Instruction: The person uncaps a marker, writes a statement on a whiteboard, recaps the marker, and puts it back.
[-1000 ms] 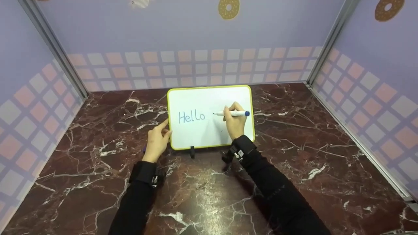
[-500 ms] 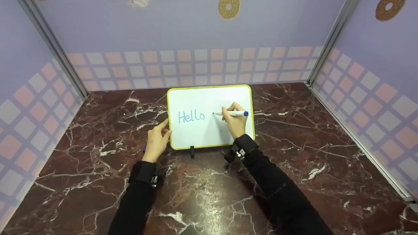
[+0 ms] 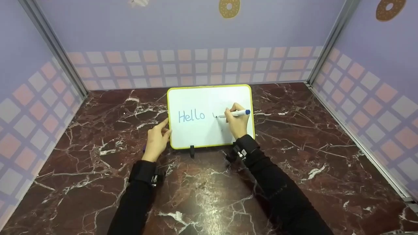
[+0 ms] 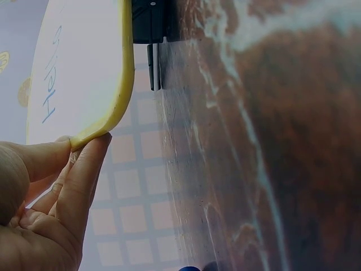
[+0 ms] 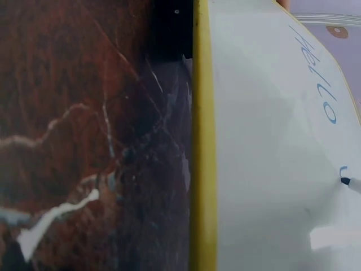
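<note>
Right of our left hand (image 3: 156, 141) and behind our right hand (image 3: 237, 123), the board (image 3: 202, 137) stands on a black foot (image 3: 192, 151). We pinch its edge (image 3: 168, 106) with the left, presumably to steady it against the pen (image 3: 239, 113), which the right grips, tip (image 5: 346, 181) at a short stroke (image 3: 214, 115); "Hello" (image 3: 191, 116) lies between both hands.
</note>
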The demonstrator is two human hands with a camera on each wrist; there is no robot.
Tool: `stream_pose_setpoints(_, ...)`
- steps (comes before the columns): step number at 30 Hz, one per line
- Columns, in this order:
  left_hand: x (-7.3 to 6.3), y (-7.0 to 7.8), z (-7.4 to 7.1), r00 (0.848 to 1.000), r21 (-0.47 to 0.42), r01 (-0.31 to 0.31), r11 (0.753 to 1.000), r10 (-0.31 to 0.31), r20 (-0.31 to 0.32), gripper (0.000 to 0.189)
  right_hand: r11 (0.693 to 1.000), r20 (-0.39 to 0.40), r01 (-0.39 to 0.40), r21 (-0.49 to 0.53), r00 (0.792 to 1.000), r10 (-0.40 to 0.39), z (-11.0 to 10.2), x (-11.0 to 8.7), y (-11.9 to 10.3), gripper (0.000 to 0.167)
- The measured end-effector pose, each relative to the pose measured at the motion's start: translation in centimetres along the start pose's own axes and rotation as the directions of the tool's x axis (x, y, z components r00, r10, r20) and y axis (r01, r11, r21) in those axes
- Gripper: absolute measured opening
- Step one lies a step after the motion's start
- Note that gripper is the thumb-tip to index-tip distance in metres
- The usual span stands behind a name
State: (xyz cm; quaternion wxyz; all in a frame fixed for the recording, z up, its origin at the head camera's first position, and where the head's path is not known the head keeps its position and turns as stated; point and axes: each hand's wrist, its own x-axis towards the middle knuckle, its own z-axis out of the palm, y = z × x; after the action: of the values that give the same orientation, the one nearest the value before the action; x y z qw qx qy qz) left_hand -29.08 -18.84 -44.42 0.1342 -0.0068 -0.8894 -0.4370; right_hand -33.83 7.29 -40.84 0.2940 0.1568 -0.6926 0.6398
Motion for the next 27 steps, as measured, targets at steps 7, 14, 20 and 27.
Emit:
stream_pose_setpoints(7,-0.12,0.01,-0.08,1.000,0.008,0.004,1.000,-0.004,0.003,0.051,1.000,-0.022,0.002,0.013,1.000,-0.002,0.03,0.22,0.09,0.032)
stream_pose_setpoints(14,-0.06,0.17,-0.24,1.000,-0.003,-0.003,1.000,0.003,0.001,0.050,1.000,0.002,-0.010,0.007,1.000,0.010,-0.25,0.08,-0.01,0.033)
stream_pose_setpoints(20,0.08,0.13,-0.25,1.000,-0.022,-0.002,1.000,0.002,0.003,0.050,1.000,-0.024,-0.007,0.025,1.000,0.008,-0.37,0.38,0.04,0.034)
stream_pose_setpoints(27,0.15,0.00,-0.15,1.000,-0.025,0.002,1.000,-0.002,-0.008,0.050,0.998,-0.069,-0.035,0.048,0.997,0.038,-0.62,0.90,0.21,0.038)
